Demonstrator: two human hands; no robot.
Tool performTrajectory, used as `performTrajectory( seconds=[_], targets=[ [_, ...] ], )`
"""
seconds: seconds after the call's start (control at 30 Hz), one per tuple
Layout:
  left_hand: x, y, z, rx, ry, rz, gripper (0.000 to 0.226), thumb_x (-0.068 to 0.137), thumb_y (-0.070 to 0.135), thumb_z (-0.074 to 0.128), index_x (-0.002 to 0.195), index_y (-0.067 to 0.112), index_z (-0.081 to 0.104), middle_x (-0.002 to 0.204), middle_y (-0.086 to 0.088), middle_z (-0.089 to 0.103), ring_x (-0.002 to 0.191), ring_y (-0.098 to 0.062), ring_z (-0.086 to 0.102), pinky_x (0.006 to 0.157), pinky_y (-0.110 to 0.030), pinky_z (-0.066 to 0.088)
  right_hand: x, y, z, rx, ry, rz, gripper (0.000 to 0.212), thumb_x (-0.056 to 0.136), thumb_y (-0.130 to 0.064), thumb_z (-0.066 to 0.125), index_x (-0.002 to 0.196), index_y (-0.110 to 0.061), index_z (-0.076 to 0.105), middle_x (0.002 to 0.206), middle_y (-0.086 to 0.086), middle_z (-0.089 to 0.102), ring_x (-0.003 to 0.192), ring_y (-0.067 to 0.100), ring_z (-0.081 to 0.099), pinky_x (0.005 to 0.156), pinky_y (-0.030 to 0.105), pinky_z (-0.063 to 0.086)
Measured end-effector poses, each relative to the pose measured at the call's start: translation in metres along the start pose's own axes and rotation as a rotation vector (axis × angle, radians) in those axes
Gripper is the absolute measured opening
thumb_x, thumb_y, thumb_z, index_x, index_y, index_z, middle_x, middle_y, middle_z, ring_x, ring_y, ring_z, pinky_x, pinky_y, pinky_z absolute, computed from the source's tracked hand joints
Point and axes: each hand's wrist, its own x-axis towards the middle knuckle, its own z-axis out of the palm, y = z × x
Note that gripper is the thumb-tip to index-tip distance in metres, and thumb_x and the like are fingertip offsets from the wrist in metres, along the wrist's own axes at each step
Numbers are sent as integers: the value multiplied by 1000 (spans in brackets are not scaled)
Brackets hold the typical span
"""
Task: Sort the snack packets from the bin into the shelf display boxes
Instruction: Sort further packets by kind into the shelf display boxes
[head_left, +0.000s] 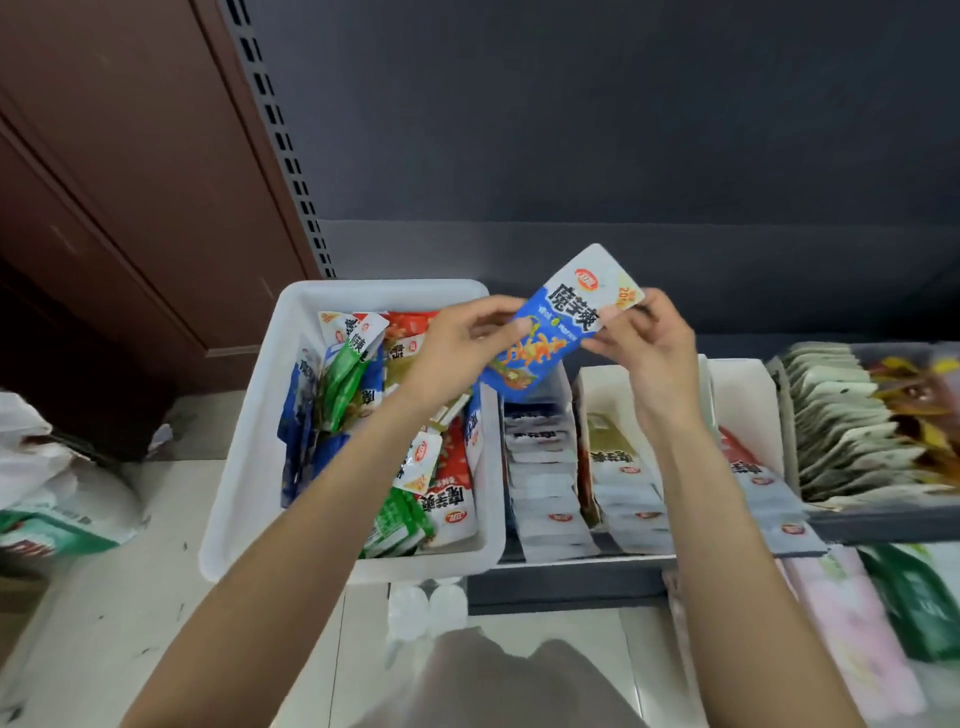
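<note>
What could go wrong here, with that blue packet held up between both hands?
The blue packet is only pinched at its edges by the left hand and right hand, so it might slip into the white bin. The shelf display boxes sit close together, so it could land in the wrong one.

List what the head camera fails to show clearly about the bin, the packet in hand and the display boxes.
- White bin: the left forearm covers much of its middle in the head view.
- Blue packet: both the left hand and right hand cover its edges; small print too small to read.
- Display boxes: fronts blurred; the right forearm hides part of the third.
- Far-right packets: smeared, cut by the frame edge.
</note>
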Motion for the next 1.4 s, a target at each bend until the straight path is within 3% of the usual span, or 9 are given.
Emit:
performTrajectory(
  seconds=[0.2,0.37,0.53,0.67,0.83,0.97,1.13,1.3,1.4],
  targets=[
    [24,-29,22,340,61,151,12,86,12,68,97,14,70,85,10,67,74,5,60,71,-13,49,4,21,-22,-167,44,-98,13,94,-4,54,92,-17,52,90,2,68,83,12,67,72,26,55],
    [10,-67,12,800,37,185,10,86,19,66,90,10,69,90,-2,71,76,-18,65,62,-20,42,3,46,-22,-831,-159,-325,7,90,-14,62,88,-20,58,79,-9,66,74,9,64,67,23,49],
    [-4,-77,4,907,6,357,12,83,22,70,94,21,73,90,3,71,86,-16,60,77,-29,47,5,59,-12,-1350,-261,-323,14,84,-13,62,87,-24,71,83,-3,70,87,20,56,65,27,40],
    [-37,-71,-14,770,194,297,21,87,33,61,102,21,69,89,9,69,86,-13,60,76,-28,49,-2,37,-5,-1239,-227,-384,27,85,-1,57,101,-16,73,100,0,71,97,23,52,81,30,44],
    [-102,-90,-60,919,543,136,19,83,25,70,98,15,62,82,8,65,77,-15,61,55,-29,51,-26,21,44,-942,-288,-471,23,86,-2,59,100,-15,71,96,-1,71,89,13,56,72,25,45],
    [-127,-103,-86,1025,435,-66,28,77,30,75,95,16,58,83,3,64,76,-22,61,60,-29,49,-39,58,103,-923,-565,-446,19,90,-9,58,103,-18,70,101,-3,71,92,14,61,80,31,51],
    [-126,-106,-95,1206,142,-436,38,83,40,62,115,22,53,112,3,61,98,-23,60,78,-33,47,-44,112,152,-1152,-799,-616,33,85,-4,62,115,-17,66,112,4,61,105,23,48,89,33,41],
    [-128,-106,-100,1244,187,-421,28,85,30,58,113,26,58,109,3,62,95,-24,62,75,-32,47,-48,129,169,-1233,-887,-751,17,84,-12,66,99,-17,74,110,4,59,105,25,47,86,35,42],
    [-137,-101,-102,1024,428,-192,18,81,27,67,99,24,67,95,8,68,82,-17,64,66,-27,47,-44,119,162,-1132,-804,-876,12,74,-15,77,86,-18,76,99,1,69,98,23,58,81,33,47]
  ],
)
